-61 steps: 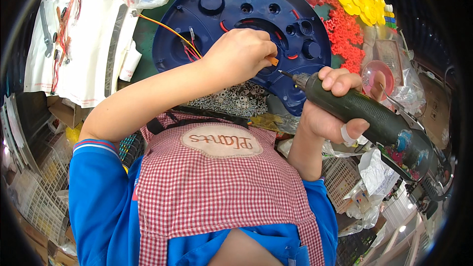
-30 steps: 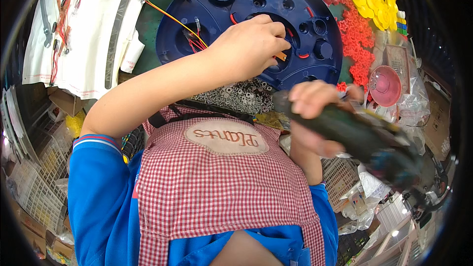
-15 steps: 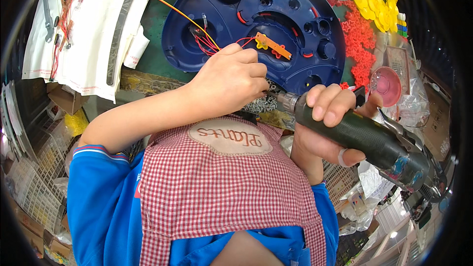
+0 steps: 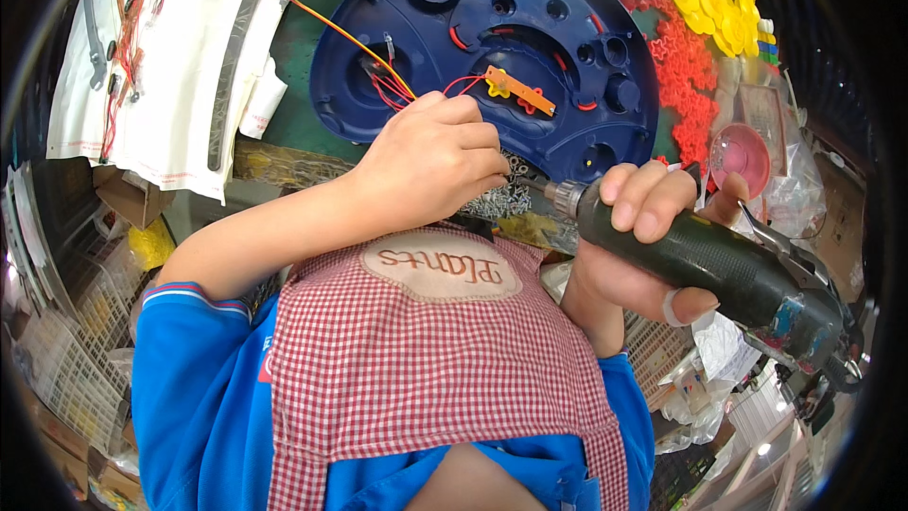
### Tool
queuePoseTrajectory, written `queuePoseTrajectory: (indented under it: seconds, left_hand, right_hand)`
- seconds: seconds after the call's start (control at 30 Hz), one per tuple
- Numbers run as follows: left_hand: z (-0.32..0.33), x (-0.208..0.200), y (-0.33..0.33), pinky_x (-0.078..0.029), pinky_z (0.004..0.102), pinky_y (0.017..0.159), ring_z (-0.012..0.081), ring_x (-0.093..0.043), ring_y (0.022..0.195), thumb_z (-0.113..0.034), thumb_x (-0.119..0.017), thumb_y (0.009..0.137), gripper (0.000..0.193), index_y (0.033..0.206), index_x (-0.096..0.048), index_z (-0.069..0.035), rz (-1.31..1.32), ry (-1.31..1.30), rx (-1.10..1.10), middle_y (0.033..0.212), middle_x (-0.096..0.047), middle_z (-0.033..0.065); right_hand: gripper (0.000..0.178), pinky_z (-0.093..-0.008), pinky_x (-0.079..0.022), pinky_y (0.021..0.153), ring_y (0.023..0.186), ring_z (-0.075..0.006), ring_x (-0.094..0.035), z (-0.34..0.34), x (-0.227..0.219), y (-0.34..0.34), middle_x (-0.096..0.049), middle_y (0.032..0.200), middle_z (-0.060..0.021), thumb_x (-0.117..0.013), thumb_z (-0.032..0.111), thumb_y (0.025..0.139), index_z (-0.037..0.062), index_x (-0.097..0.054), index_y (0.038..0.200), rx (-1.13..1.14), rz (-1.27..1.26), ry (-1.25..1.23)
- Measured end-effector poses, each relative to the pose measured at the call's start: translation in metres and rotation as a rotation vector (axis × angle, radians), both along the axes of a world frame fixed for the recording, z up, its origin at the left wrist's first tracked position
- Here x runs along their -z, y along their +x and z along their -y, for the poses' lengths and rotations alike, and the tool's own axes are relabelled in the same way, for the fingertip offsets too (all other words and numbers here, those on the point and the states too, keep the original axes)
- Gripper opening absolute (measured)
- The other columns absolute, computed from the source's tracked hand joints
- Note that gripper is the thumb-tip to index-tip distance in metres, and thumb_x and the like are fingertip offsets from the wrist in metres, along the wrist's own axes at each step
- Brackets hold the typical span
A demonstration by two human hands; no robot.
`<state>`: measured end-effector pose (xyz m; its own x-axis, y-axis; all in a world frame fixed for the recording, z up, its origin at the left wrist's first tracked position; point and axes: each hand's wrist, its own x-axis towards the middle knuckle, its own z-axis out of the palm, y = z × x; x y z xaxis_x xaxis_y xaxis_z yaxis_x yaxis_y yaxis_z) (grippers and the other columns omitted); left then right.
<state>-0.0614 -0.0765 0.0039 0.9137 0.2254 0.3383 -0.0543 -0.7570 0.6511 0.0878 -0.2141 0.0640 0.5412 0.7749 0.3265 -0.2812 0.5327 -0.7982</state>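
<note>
As right hand (image 4: pixel 619 276) grips screwdriver (image 4: pixel 733 260), left hand (image 4: pixel 437 159), grip unclear, half-hides screws (image 4: pixel 512 197), bowl (image 4: pixel 742 159) beyond

From the right hand's grip (image 4: pixel 619 274), the green table (image 4: pixel 298 123) spreads up and left. Its front edge (image 4: pixel 284 163) is brown and scuffed. Far left of the grip sits a brown cardboard box (image 4: pixel 123 199), with pale baskets (image 4: pixel 71 360) full of holes lower down. Another pale basket (image 4: pixel 653 348) is just below the grip. Down and right, a little light (image 4: pixel 764 449) shines bright.
</note>
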Motion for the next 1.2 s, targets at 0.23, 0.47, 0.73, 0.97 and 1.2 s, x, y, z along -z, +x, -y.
queuePoseTrajectory:
  seconds: [0.23,0.47,0.73,0.97,1.2]
  left_hand:
    - [0.002,0.002,-0.001,-0.043,0.0314,0.071,0.0145,-0.057,0.083,-0.020,-0.078,0.063,0.023,0.083,-0.069,-0.013,0.107,0.071,0.020,0.086,-0.063,-0.0054]
    - [0.003,-0.005,0.003,-0.045,0.0307,0.069,0.0154,-0.059,0.082,-0.018,-0.076,0.066,0.020,0.083,-0.067,-0.012,0.089,0.106,-0.018,0.086,-0.064,-0.0039]
    - [-0.049,0.010,0.037,-0.047,0.0301,0.071,0.0149,-0.061,0.084,-0.014,-0.077,0.064,0.013,0.075,-0.070,-0.011,0.097,0.271,-0.127,0.085,-0.068,-0.0036]
    - [-0.052,0.022,0.037,-0.045,0.0287,0.073,0.0128,-0.059,0.084,-0.014,-0.076,0.063,0.011,0.072,-0.071,-0.011,0.002,0.290,-0.086,0.083,-0.066,-0.0067]
    - [-0.054,0.022,0.036,-0.045,0.0284,0.074,0.0134,-0.058,0.085,-0.017,-0.077,0.062,0.015,0.075,-0.073,-0.011,-0.021,0.247,-0.083,0.084,-0.066,-0.0062]
  right_hand:
    - [0.096,-0.0389,-0.045,0.075,0.076,-0.0210,-0.056,-0.003,-0.001,-0.004,-0.060,0.086,-0.0066,-0.070,0.064,0.080,0.0175,-0.026,0.151,-0.022,0.001,0.044]
    - [0.096,-0.0382,-0.045,0.074,0.075,-0.0205,-0.055,-0.009,-0.002,-0.007,-0.059,0.085,-0.0065,-0.067,0.067,0.080,0.0163,-0.026,0.151,0.069,-0.002,0.045]
    - [0.107,-0.0370,-0.052,0.067,0.071,-0.0203,-0.058,-0.047,0.023,0.012,-0.058,0.080,-0.0097,-0.071,0.068,0.077,0.0017,-0.023,0.146,0.286,0.259,0.009]
    - [0.108,-0.0368,-0.054,0.069,0.071,-0.0215,-0.061,-0.061,0.026,0.006,-0.060,0.079,-0.0112,-0.079,0.064,0.071,-0.0042,-0.027,0.137,0.310,0.214,-0.226]
    - [0.106,-0.0360,-0.053,0.069,0.071,-0.0219,-0.061,-0.064,0.035,0.018,-0.060,0.078,-0.0095,-0.075,0.063,0.076,-0.0001,-0.023,0.145,0.104,0.254,-0.185]
